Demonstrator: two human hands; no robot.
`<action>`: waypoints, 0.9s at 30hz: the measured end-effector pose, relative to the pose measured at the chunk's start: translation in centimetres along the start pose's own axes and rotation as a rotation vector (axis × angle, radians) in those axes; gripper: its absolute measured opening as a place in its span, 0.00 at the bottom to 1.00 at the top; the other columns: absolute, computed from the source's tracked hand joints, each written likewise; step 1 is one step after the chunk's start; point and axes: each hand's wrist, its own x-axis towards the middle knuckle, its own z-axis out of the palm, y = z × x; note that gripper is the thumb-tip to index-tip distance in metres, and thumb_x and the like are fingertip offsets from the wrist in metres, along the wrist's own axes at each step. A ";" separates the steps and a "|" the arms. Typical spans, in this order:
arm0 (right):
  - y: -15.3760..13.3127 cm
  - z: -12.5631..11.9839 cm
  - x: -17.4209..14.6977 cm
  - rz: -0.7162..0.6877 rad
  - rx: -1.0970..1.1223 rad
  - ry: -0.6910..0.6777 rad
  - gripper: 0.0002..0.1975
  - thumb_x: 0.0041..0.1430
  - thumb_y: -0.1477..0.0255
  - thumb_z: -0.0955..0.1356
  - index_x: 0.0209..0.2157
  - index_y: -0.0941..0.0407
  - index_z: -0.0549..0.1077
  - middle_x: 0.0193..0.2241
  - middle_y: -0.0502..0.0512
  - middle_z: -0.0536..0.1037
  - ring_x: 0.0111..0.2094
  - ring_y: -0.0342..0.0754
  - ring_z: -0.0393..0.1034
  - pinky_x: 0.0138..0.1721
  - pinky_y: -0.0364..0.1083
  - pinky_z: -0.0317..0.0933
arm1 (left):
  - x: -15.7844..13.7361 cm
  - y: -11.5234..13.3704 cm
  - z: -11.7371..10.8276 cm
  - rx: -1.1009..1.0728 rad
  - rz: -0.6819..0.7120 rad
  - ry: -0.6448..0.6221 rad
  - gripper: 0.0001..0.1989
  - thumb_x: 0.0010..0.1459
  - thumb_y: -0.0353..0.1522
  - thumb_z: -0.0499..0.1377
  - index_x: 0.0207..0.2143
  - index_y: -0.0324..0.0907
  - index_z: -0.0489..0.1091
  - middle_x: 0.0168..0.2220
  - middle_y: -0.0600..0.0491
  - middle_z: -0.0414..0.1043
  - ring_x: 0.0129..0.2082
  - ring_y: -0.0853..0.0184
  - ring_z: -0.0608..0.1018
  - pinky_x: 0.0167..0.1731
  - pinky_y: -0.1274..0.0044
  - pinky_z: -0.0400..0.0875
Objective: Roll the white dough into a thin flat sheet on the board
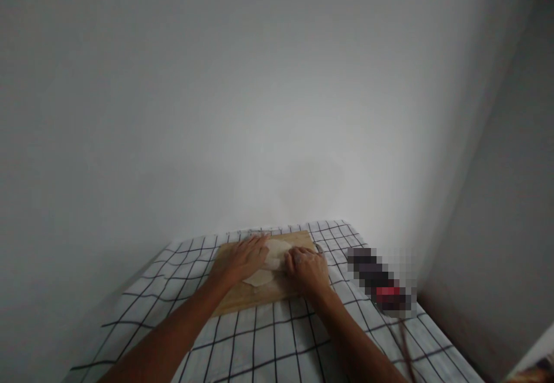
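Observation:
A thin, pale sheet of dough lies on a wooden board. My left hand rests over the dough's left side, its fingers stretched out toward the far edge. At the dough's right side, my right hand is closed, with its fingers curled in against the sheet. Whatever lies under the right palm is hidden. Between the two hands a pale stretch of dough shows, with a faint band across it that I cannot make out.
The board stands on a table with a white cloth in a dark grid pattern. To the right lies a dark, pixelated object with a red patch, and a thin cord runs from it toward me. A plain wall rises behind the table.

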 end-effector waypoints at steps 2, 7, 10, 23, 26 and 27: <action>-0.2 -0.1 -0.2 -0.005 -0.002 0.000 0.17 0.74 0.64 0.60 0.40 0.54 0.77 0.42 0.55 0.83 0.45 0.51 0.77 0.46 0.48 0.61 | -1.3 0.1 -0.3 0.057 0.054 0.038 0.26 0.70 0.36 0.45 0.66 0.39 0.65 0.65 0.42 0.68 0.67 0.55 0.69 0.68 0.58 0.59; -0.7 -0.3 -0.8 -0.008 0.003 0.012 0.17 0.74 0.64 0.60 0.39 0.54 0.78 0.41 0.54 0.83 0.43 0.49 0.77 0.45 0.47 0.62 | -4.1 0.5 -0.5 0.222 0.157 0.154 0.25 0.71 0.35 0.44 0.64 0.37 0.66 0.64 0.43 0.70 0.65 0.57 0.72 0.66 0.61 0.64; -0.9 -0.4 -1.1 0.001 0.014 0.016 0.17 0.74 0.64 0.60 0.39 0.53 0.78 0.42 0.54 0.83 0.44 0.49 0.77 0.45 0.46 0.62 | -5.4 0.9 -0.6 0.300 0.158 0.207 0.25 0.71 0.33 0.43 0.63 0.37 0.69 0.61 0.42 0.73 0.60 0.56 0.77 0.61 0.60 0.70; -1.3 -0.8 -2.0 0.033 0.026 -0.018 0.20 0.74 0.62 0.59 0.39 0.54 0.79 0.44 0.58 0.83 0.43 0.52 0.78 0.41 0.47 0.64 | -10.0 2.1 -0.5 0.287 0.155 0.297 0.25 0.72 0.36 0.44 0.66 0.41 0.65 0.65 0.45 0.69 0.64 0.54 0.72 0.61 0.56 0.70; -1.2 -0.6 -2.1 0.031 0.034 -0.009 0.20 0.74 0.61 0.59 0.39 0.54 0.79 0.44 0.58 0.83 0.43 0.52 0.78 0.41 0.47 0.64 | -10.4 2.6 -1.0 0.300 0.144 0.269 0.25 0.72 0.35 0.44 0.66 0.42 0.64 0.65 0.46 0.69 0.64 0.54 0.73 0.60 0.57 0.70; -1.2 -0.5 -2.2 0.020 0.038 -0.003 0.20 0.74 0.61 0.59 0.39 0.54 0.79 0.44 0.58 0.83 0.44 0.52 0.78 0.43 0.48 0.64 | -10.4 2.7 -1.2 0.304 0.146 0.260 0.25 0.72 0.35 0.45 0.66 0.42 0.64 0.65 0.47 0.69 0.64 0.54 0.73 0.60 0.57 0.70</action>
